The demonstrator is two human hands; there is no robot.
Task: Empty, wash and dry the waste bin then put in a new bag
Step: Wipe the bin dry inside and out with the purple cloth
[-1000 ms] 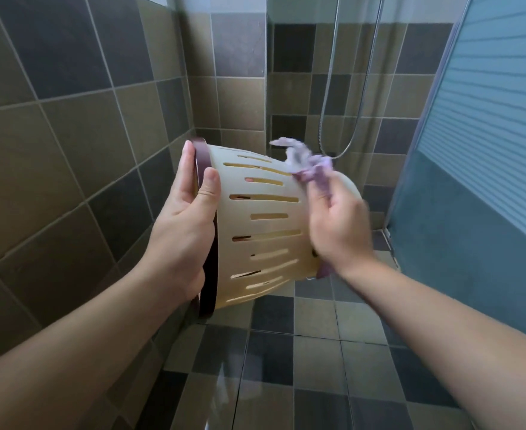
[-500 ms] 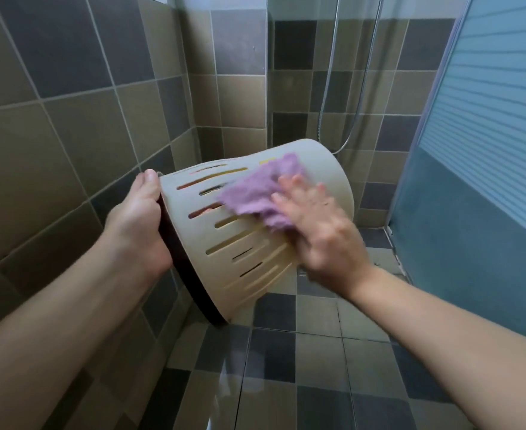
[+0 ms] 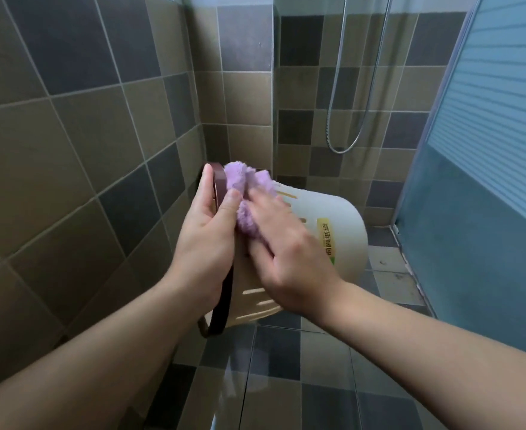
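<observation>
Midair, I am holding the cream waste bin (image 3: 342,225) on its side over the tiled shower floor (image 3: 286,367), rubbing it with a purple cloth (image 3: 246,193).

My left hand (image 3: 206,237) is gripping the bin's dark brown rim (image 3: 221,305), thumb curled over the outer edge and fingers reaching behind it, so the mouth is facing left toward the tiled wall (image 3: 69,150) and the closed base is pointing right. My right hand (image 3: 286,252) is lying across the slotted side, fingers close together and nearly straight, pressing the bunched cloth against the wall just beside the rim and touching my left thumb. A yellow-green label (image 3: 327,240) is showing past my knuckles, and a shower hose (image 3: 345,144) is hanging behind.
</observation>
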